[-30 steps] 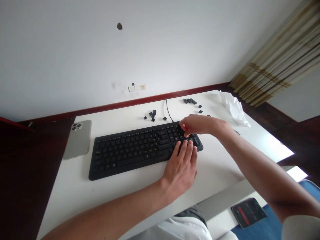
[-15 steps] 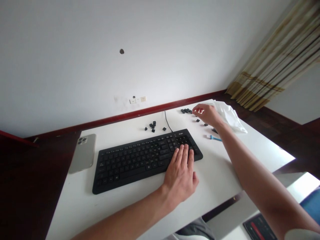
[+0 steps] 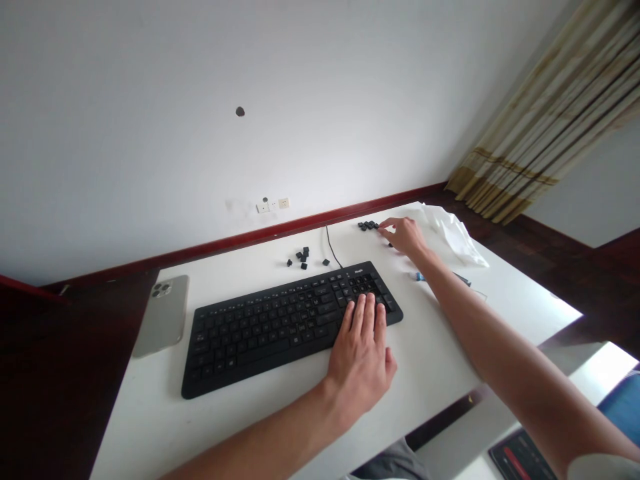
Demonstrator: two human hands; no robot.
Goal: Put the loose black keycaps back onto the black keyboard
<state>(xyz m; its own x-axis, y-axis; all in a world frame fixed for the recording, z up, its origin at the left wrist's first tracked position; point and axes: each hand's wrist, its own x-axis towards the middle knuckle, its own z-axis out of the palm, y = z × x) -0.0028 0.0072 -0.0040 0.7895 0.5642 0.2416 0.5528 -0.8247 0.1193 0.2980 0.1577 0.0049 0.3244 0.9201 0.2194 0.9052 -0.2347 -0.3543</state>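
Observation:
A black keyboard (image 3: 270,330) lies on the white table, with bare gaps among its keys in the number pad and toward the right of the letter keys. My left hand (image 3: 363,353) rests flat across its right end, fingers stretched out over the number pad. Farther off, my right hand (image 3: 407,237) reaches to a cluster of loose black keycaps (image 3: 367,226). Its thumb and forefinger are pinched together on a keycap at the cluster's right edge. Several more keycaps (image 3: 303,256) lie behind the keyboard. A blue-ended tool (image 3: 419,277) is partly covered by my right forearm.
A silver phone (image 3: 163,317) lies at the table's left edge. To the right of my right hand is a crumpled white plastic bag (image 3: 453,233). The keyboard's cable (image 3: 334,247) runs back toward the wall, where sockets (image 3: 273,205) are fixed.
My right hand has moved slightly left and closer to the keycap cluster. My left hand stays flat on the keyboard. The camera view has shifted a little.

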